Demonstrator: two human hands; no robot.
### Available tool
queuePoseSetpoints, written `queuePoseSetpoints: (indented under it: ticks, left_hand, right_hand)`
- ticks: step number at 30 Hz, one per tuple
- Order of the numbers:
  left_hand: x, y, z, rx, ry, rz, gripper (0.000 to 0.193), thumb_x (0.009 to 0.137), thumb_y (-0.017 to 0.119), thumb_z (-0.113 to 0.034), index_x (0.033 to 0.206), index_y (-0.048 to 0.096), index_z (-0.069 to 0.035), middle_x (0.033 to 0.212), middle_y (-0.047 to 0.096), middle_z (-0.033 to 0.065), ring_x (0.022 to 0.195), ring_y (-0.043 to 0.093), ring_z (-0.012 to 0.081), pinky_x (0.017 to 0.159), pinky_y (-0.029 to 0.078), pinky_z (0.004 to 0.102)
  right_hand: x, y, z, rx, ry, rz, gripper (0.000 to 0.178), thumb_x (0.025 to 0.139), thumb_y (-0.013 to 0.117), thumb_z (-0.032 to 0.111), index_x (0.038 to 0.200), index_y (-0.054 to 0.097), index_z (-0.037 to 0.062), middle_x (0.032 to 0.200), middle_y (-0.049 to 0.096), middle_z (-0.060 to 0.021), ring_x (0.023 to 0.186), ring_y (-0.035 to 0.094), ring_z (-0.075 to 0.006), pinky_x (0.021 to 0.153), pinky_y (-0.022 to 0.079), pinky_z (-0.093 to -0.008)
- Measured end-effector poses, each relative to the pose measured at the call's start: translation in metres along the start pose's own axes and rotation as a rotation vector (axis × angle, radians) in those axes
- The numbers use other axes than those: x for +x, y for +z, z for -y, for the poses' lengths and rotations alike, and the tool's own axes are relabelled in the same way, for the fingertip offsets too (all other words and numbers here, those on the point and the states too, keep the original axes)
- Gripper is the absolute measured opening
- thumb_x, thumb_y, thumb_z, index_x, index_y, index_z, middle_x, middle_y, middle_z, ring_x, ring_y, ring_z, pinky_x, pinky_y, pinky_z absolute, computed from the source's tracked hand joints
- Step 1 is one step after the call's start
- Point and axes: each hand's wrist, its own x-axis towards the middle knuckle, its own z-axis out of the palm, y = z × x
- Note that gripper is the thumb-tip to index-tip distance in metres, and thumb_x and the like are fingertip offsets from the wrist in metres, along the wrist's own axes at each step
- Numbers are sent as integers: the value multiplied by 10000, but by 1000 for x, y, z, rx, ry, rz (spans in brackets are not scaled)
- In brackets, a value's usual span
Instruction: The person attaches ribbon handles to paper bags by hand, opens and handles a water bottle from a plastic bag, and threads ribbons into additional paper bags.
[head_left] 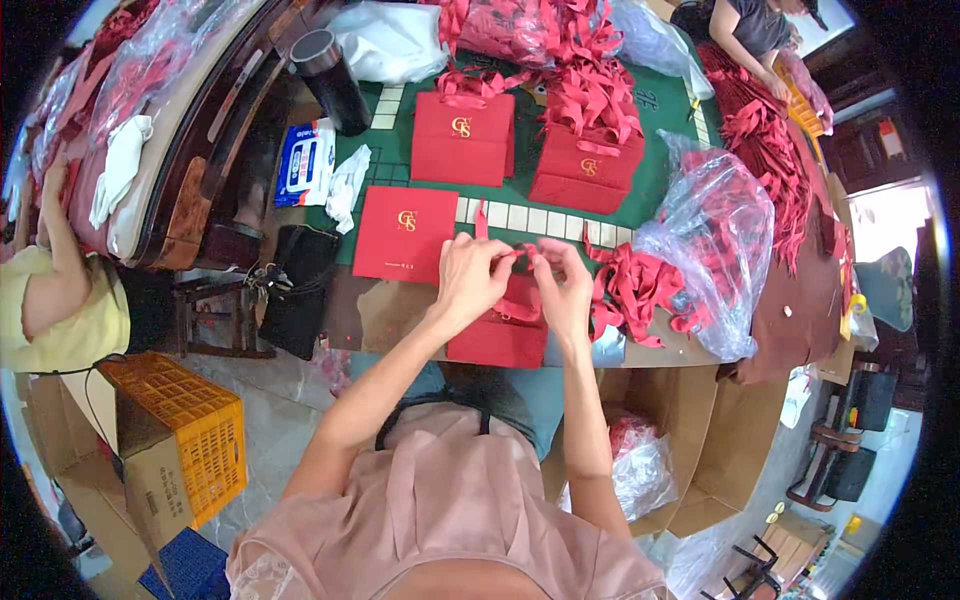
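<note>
My left hand (474, 274) and my right hand (561, 287) meet over the table's near edge. Both pinch a thin red ribbon (522, 252) stretched between their fingertips. Right below them lies a red paper gift bag (497, 342), partly covered by my hands. Left of my left hand, a flat red bag (405, 232) with a gold emblem rests on the table. A heap of loose red ribbons (640, 285) lies beside my right hand. Farther back stand a red bag (462, 140) and a stack of red bags (588, 165) with ribbon handles.
A clear plastic bag (715, 235) of red ribbon sits at the right. Far left on the table are a dark tumbler (330, 80) and a wipes pack (305, 163). An orange crate (205, 430) and cardboard box (735, 450) stand below. Other people work at both sides.
</note>
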Motion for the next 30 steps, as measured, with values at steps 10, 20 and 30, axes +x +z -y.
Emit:
queuePoseSetpoints:
  ticks: [10, 20, 30]
  left_hand:
    - [-7, -1, -5, -17, 50, -2, 132, 819, 725, -209, 892, 742, -100, 830, 679, 73, 838, 582, 289, 754, 420, 420]
    - [-46, -27, 8, -473, -209, 259, 790, 806, 812, -308, 1384, 380, 12, 1234, 616, 272, 1141, 622, 407, 949, 503, 448]
    - [-69, -51, -7, -467, -201, 364, 716, 795, 783, -157, 1344, 335, -54, 1086, 672, 271, 1032, 655, 437, 854, 536, 489]
  right_hand:
    - [-1, 8, -11, 104, 22, 117, 133, 936, 665, 96, 1016, 670, -11, 852, 688, -25, 771, 605, -68, 712, 498, -240]
    - [16, -11, -19, 409, 222, -28, 145, 976, 649, 206, 918, 663, 74, 770, 610, 62, 705, 514, -18, 629, 368, -188]
    - [49, 5, -47, 312, 76, -63, 132, 940, 685, 128, 966, 690, -2, 853, 654, 23, 767, 561, -50, 709, 454, -207]
